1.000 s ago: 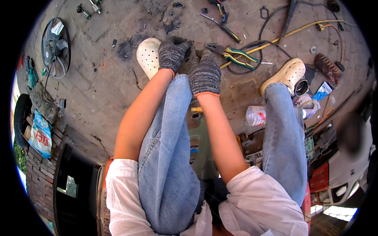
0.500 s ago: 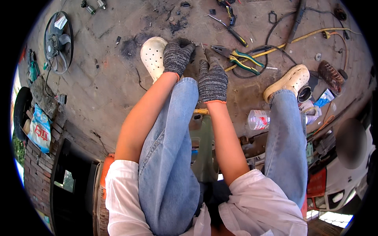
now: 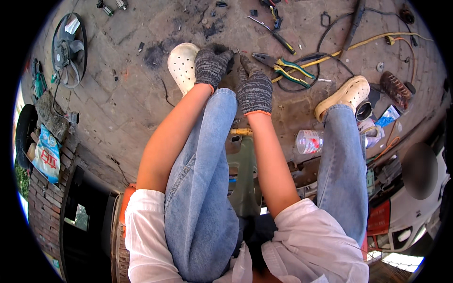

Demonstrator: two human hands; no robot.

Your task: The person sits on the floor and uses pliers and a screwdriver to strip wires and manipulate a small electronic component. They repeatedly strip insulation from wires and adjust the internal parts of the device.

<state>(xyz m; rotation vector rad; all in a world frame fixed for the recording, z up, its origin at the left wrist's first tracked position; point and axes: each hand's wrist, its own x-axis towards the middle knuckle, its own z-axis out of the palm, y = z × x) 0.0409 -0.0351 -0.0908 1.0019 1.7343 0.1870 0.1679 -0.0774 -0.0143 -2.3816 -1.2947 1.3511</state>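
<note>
Both my hands wear grey-black knitted gloves with orange cuffs. My left hand (image 3: 212, 67) is closed beside the toe of the cream clog (image 3: 182, 66) on my left foot; whatever its fingers hold is too small and dark to name. Close to its right, my right hand (image 3: 255, 89) points forward, thumb and fingers drawn together. A tiny thin piece (image 3: 239, 52) shows at its fingertips, too small to name. Just right of that hand, pliers (image 3: 292, 71) with green-yellow handles lie on the ground with their jaws pointing left.
A screwdriver-like pick (image 3: 278, 38), a yellow cord (image 3: 358, 45) and a black cable (image 3: 321, 47) lie ahead. A plastic bottle (image 3: 309, 142) rests near my right leg. A fan (image 3: 66, 54) stands far left. An olive-green plastic stool (image 3: 244, 174) is below my arms.
My right hand has shifted slightly up and left, its index finger now closer to my left hand. The thin rod seen between its thumb and finger is now mostly covered. My left hand stays put.
</note>
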